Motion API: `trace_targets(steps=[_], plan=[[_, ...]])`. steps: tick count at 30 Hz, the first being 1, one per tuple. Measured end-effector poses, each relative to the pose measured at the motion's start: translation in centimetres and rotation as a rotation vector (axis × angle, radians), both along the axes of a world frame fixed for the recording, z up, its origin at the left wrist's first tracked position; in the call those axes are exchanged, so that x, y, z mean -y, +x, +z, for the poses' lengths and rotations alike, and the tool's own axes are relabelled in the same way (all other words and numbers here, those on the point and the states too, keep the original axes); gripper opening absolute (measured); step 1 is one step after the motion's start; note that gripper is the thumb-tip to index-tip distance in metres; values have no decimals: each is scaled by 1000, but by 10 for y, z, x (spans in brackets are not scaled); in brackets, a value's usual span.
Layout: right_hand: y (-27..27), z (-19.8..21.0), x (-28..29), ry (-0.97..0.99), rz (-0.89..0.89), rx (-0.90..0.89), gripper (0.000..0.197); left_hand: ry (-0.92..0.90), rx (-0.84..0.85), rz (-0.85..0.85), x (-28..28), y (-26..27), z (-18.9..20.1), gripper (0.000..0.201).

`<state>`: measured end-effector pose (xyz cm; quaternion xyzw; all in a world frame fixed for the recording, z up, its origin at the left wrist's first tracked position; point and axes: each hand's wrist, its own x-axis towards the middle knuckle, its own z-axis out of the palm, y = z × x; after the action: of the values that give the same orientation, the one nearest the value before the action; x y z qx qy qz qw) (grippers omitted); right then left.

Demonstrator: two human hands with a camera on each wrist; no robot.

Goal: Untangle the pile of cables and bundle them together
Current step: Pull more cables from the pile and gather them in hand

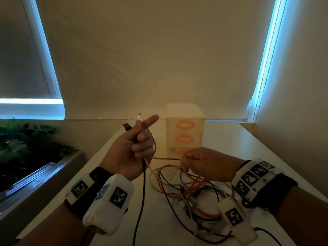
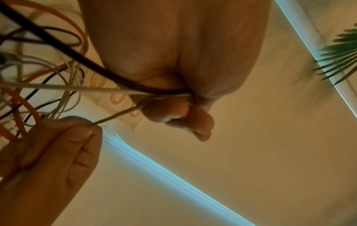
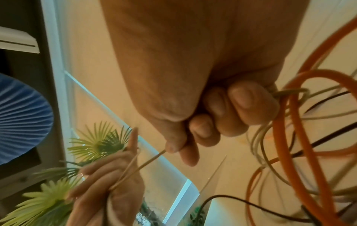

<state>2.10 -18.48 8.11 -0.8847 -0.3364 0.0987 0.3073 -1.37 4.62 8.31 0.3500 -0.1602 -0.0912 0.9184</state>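
A tangled pile of cables in orange, black and white lies on the white table. My left hand is raised above the table, gripping a black cable and a white cable, their plug ends sticking out above the fist; its index finger points out. My right hand pinches the white cable just right of the left hand and also grips a loop of the pile, orange cable hanging beside it. The white cable runs short between both hands.
A small white drawer unit with orange ring handles stands at the back of the table, just behind my hands. A plant box sits left of the table. A blind covers the window behind; a wall closes the right side.
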Motion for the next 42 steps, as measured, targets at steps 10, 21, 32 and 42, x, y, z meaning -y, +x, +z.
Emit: trace_targets(steps=[10,21,32,42], plan=[[18,9,0,33,-204,97,31,245,57,-309,-3,-10,-16,48],[-16,37,-40,288,-182,-7,28,519,-123,11,18,-11,-14,43],[-7,-20,-27,-32,17,133,23,5,-258,387,22,19,-3,42],[78,-85,33,99,-348,-84,29,-13,-155,333,3,15,5,40]])
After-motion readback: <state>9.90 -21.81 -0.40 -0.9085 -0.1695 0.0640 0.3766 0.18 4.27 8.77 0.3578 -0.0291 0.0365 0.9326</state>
